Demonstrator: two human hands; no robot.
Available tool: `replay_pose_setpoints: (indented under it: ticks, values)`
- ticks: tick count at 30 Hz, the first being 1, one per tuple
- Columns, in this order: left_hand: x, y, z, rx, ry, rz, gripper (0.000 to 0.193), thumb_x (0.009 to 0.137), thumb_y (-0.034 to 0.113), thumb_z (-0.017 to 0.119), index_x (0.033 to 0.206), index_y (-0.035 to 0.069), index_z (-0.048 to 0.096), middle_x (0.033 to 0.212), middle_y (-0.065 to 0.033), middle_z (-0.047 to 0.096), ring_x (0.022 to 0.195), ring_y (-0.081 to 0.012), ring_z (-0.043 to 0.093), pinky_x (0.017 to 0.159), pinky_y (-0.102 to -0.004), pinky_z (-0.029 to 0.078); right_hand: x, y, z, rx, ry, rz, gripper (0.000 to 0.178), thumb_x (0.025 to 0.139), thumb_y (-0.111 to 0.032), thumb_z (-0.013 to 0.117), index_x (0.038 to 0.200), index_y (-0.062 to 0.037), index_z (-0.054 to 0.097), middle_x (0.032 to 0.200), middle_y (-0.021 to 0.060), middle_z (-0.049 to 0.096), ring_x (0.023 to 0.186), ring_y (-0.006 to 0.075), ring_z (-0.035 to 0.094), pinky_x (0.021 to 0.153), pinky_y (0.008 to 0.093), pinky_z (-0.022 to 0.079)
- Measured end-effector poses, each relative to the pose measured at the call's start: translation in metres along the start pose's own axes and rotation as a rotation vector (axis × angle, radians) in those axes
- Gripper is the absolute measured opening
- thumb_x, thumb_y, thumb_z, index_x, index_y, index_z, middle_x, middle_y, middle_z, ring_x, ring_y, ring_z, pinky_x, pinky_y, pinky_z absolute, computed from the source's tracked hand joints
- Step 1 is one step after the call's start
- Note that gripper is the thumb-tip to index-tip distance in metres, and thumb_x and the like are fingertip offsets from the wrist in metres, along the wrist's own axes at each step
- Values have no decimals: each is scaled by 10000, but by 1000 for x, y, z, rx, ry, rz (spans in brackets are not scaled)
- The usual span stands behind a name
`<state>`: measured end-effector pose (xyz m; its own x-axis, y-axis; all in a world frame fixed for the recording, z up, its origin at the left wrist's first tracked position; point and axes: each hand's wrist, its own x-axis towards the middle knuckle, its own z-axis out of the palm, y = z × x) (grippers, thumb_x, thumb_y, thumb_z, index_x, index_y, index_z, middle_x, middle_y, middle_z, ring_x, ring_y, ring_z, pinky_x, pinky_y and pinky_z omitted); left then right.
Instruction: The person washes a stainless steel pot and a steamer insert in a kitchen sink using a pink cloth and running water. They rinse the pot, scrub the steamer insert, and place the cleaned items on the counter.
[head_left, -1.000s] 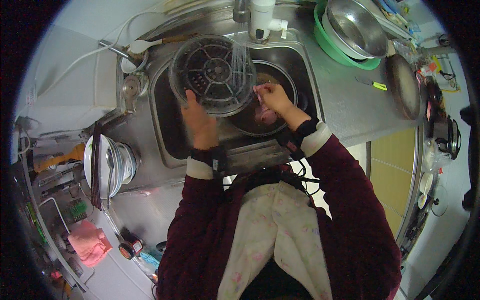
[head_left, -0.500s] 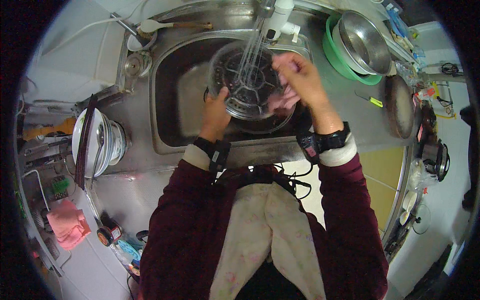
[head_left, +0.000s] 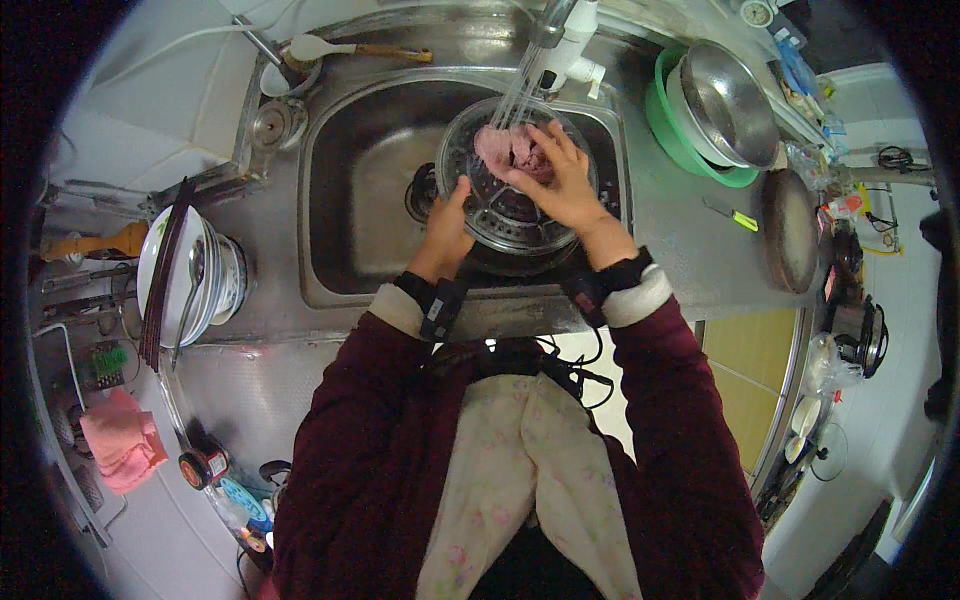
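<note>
Over the right side of the steel sink (head_left: 350, 225), my left hand (head_left: 445, 238) grips the near-left rim of a round, see-through dish (head_left: 520, 232) with a spoked pattern. Its thumb lies over the edge; the other fingers are mostly hidden below. A crumpled pink cloth (head_left: 498, 148) is bunched inside the dish, and my right hand (head_left: 568, 188) presses on it with curved fingers. Water streams from the tap (head_left: 549, 25) onto the cloth and the dish's far part. The sink drain (head_left: 422, 192) shows just left of the dish.
Stacked bowls and plates (head_left: 215, 280) stand on the left counter, with chopsticks (head_left: 168, 270) and a spoon on top. To the right are a green basin (head_left: 660, 120) holding metal bowls, a small knife (head_left: 735, 215) and a round brown board (head_left: 790, 230). A long-handled brush (head_left: 375, 50) lies behind the sink.
My right hand has swung from the dish's right side to its middle, bringing the pink cloth inside. The dish has shifted slightly right and nearer, and more of the drain shows.
</note>
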<state>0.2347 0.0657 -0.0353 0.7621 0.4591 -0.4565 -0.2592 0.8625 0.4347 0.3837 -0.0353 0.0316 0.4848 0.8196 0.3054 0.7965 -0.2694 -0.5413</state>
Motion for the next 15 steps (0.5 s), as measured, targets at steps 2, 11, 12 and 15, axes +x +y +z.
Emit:
replay_pose_setpoints:
  ticks: [2, 11, 12, 15]
  values:
    - [-2, 0, 3, -46, -51, -62, 396, 926, 328, 404, 1190, 37, 453, 1146, -81, 537, 1003, -212, 542, 854, -364, 457, 1, -3, 11, -149, 87, -83, 622, 651, -432, 698, 1199, -219, 497, 1280, 115, 419, 1185, 348, 351, 894, 509, 341]
    - [0, 16, 9, -331, -280, -77, 507, 919, 471, 311, 1178, 60, 458, 1133, -110, 529, 1050, -251, 509, 917, -391, 411, -5, -45, 19, -19, -38, -392, 271, 738, -181, 605, 1000, -247, 617, 1024, 3, 566, 988, 321, 491, 801, 448, 444]
    - [1, 19, 7, -358, -448, -80, 511, 917, 472, 312, 1186, 59, 451, 1141, -115, 524, 1057, -253, 504, 927, -401, 400, -6, -44, 21, 6, -102, -534, 264, 744, -214, 597, 1004, -260, 610, 1006, -10, 562, 960, 306, 496, 729, 453, 465]
    - [3, 19, 5, -493, -676, -97, 529, 910, 473, 324, 1224, 58, 420, 1170, -128, 507, 1086, -264, 481, 961, -447, 356, 4, -33, 24, 19, -2, -399, 254, 745, -198, 587, 989, -261, 618, 1003, 2, 573, 932, 308, 505, 740, 408, 460]
